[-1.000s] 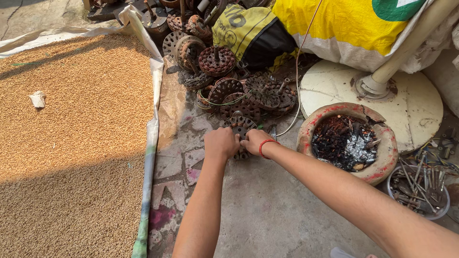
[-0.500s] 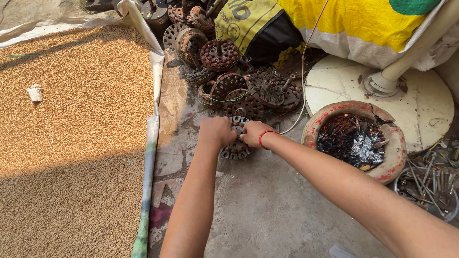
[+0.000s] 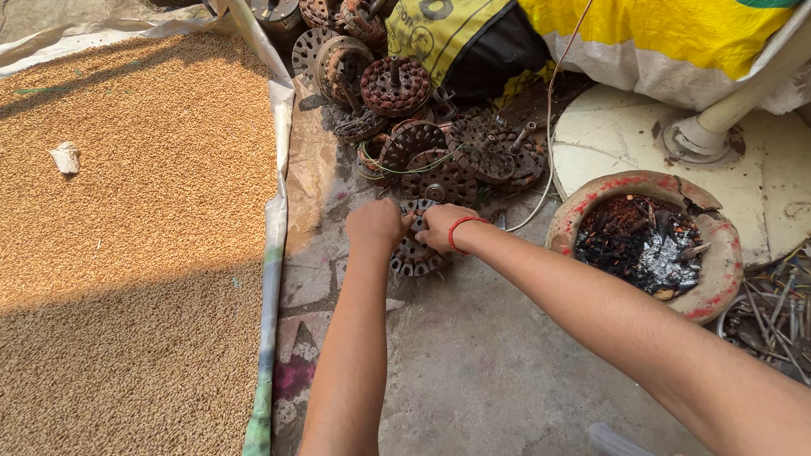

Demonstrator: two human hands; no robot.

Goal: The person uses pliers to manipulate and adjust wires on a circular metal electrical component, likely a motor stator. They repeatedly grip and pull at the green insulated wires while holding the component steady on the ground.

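Rusted slotted motor core (image 3: 416,250), a round toothed disc, lies flat on the concrete floor (image 3: 490,371) directly under both hands. Left hand (image 3: 377,224) sits on the disc's left edge, fingers curled closed over the rim; how firmly it grips cannot be told, since the fingertips are hidden. Right hand (image 3: 441,226) sits on the upper right edge, fingers bent down onto the disc, a red thread band (image 3: 463,226) at the wrist. The two hands almost touch above the disc. Being round, the disc has no long axis; its face points up. Both hands are equally close, each in contact.

Count: one core under the hands. Just beyond the fingers, away from the person, a pile of similar rusted cores (image 3: 439,152) holds at least eight, some with shafts standing up; an exact number cannot be fixed where they overlap. A thin wire (image 3: 549,127) trails across the pile.

To the right, well apart, one clay bowl (image 3: 591,211) holds charred scraps and ash. Behind it stands one white round base (image 3: 608,135) with a pole. One yellow sack (image 3: 659,42) lies at the top. To the left, one sheet of spread grain (image 3: 135,253) covers the floor.
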